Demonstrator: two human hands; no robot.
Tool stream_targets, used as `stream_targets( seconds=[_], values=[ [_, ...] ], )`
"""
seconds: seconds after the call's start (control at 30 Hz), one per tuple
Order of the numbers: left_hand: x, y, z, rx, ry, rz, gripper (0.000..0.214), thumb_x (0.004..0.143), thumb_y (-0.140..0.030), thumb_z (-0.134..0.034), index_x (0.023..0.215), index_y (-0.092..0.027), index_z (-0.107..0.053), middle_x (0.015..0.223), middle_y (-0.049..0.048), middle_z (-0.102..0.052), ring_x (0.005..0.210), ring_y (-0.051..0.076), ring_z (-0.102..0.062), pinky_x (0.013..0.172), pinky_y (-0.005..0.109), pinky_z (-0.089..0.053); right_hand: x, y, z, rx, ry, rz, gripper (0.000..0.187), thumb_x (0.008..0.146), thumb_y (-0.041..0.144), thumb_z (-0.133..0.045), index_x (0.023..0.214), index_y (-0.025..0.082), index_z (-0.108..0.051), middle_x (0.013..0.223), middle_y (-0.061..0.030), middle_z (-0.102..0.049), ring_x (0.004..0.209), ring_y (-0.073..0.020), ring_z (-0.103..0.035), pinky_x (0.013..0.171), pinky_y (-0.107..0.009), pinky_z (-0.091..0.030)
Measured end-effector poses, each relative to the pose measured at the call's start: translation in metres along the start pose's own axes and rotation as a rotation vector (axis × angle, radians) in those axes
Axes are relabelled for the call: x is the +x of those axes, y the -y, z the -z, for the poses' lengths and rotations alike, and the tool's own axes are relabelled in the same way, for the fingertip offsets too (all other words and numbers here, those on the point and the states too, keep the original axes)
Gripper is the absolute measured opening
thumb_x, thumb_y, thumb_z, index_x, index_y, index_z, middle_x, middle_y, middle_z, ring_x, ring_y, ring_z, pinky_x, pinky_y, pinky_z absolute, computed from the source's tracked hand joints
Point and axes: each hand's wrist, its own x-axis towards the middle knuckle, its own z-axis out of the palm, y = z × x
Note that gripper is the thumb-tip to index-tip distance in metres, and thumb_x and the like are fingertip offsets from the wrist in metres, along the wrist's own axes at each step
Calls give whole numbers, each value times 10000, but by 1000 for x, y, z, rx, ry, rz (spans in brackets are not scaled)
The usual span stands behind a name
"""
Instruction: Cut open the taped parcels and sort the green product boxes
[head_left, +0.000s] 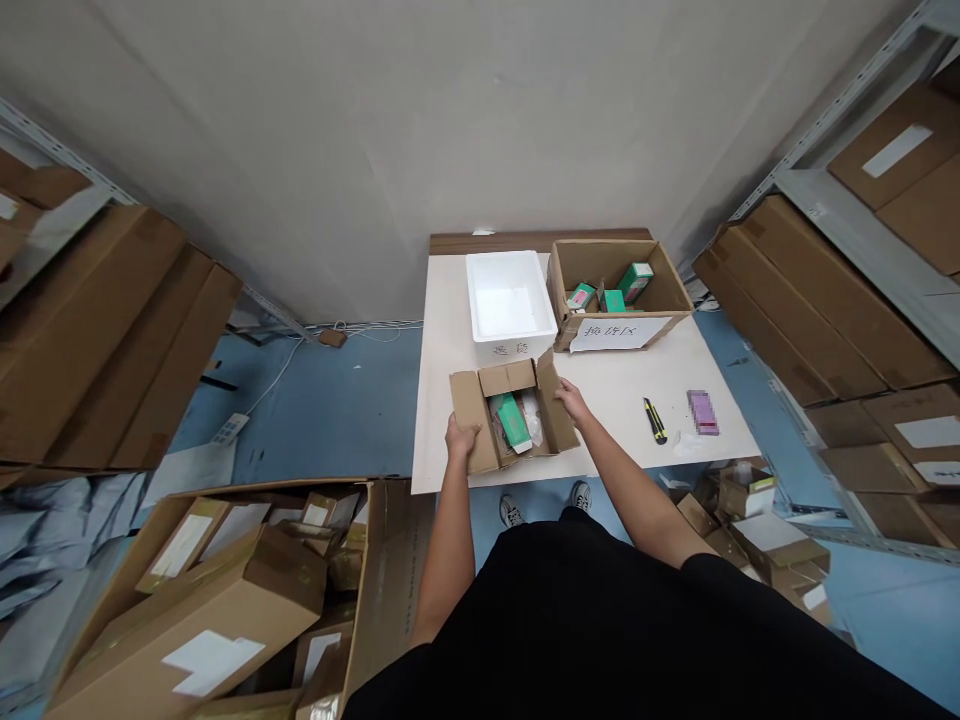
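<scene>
In the head view, a small cardboard box [491, 457] with its flaps spread sits at the front of the white table [442, 330]. Inside it lies a green-and-white carton [514, 420] with clear plastic wrapping [532, 415] beside it. My left hand [460, 438] grips the box's left flap, thumb on top. At the opposite side, my right hand [573, 400] has its fingers on the right flap. Behind the box stands a white foam bin [513, 345] with handwriting on its front. To its right is a larger cardboard box [660, 325] holding several green cartons [636, 282].
A black-and-yellow utility knife [655, 421] and a purple packet [703, 412] lie on the table's right side. A big carton [367, 560] full of parcels stands at lower left. More boxes [757, 530] sit on the floor at right. Shelves with cartons [840, 300] flank both sides.
</scene>
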Motion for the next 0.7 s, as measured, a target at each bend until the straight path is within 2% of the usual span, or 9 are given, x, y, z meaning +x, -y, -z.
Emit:
stream_targets(
  seconds=[0.07,0.13,0.23,0.3,0.37,0.47,0.57,0.63,0.7],
  values=[
    [-3,4,1,52,-40,28,971,904,-368,-790,1697,-242,-245,1496,132,-673,1345,261,-675,1106,371,-556,0,-8,15,-14,-35,-59,671,846,337,-576,1498,181,-569,1224,-103,-783,984,-286,-743,869,-407,-610],
    [-7,2,-2,189,-118,-18,1078,886,-415,-803,1725,-200,-162,1652,203,-500,1507,330,-526,1185,434,-499,0,-17,29,-165,-132,-81,728,847,362,-661,1542,186,-529,1247,-114,-766,1050,-298,-730,925,-418,-594],
    [-8,-14,-15,426,-153,-298,926,907,-303,-733,1705,-203,-275,1804,166,-207,1673,364,-182,1304,482,-347,-2,-27,35,-530,-264,-17,782,859,301,-710,1598,188,-481,1449,-153,-658,1308,-321,-625,1113,-432,-505],
    [-1,-32,-25,533,-70,-508,820,907,-211,-675,1670,-227,-375,1824,103,-161,1695,339,-43,1346,487,-259,-7,-31,25,-719,-258,58,608,930,267,-649,1527,185,-574,1517,-163,-608,1431,-325,-528,1201,-427,-421],
    [12,-52,-33,597,23,-635,797,897,-194,-668,1653,-235,-419,1826,82,-163,1696,333,-3,1358,504,-210,-15,-36,6,-823,-187,70,411,1025,305,-555,1401,195,-680,1451,-167,-657,1425,-330,-537,1197,-424,-411],
    [38,-80,-36,671,85,-639,850,874,-236,-723,1665,-229,-412,1817,116,-187,1686,381,-71,1348,546,-191,-32,-46,-23,-870,-39,-60,531,1045,474,-592,1516,229,-592,1320,-160,-741,1269,-342,-667,1065,-410,-499],
    [62,-99,-28,710,94,-611,761,933,-267,-662,1657,-223,-432,1759,144,-348,1621,375,-311,1307,510,-281,-46,-58,-36,-864,83,-162,730,1020,411,-627,1680,232,-370,1331,-144,-753,1222,-328,-710,1004,-376,-523],
    [72,-105,-23,719,87,-599,717,989,-297,-584,1678,-239,-394,1671,134,-497,1504,352,-490,1239,482,-387,-50,-64,-35,-837,140,-167,662,1045,321,-527,1682,234,-370,1374,-126,-742,1247,-310,-704,1014,-365,-520],
    [75,-105,-19,778,115,-619,810,961,-321,-637,1707,-258,-327,1624,133,-543,1424,357,-558,1181,466,-444,-50,-67,-32,-809,169,-128,601,1052,273,-451,1651,237,-428,1420,-108,-723,1276,-300,-688,1031,-365,-516]
  ],
)
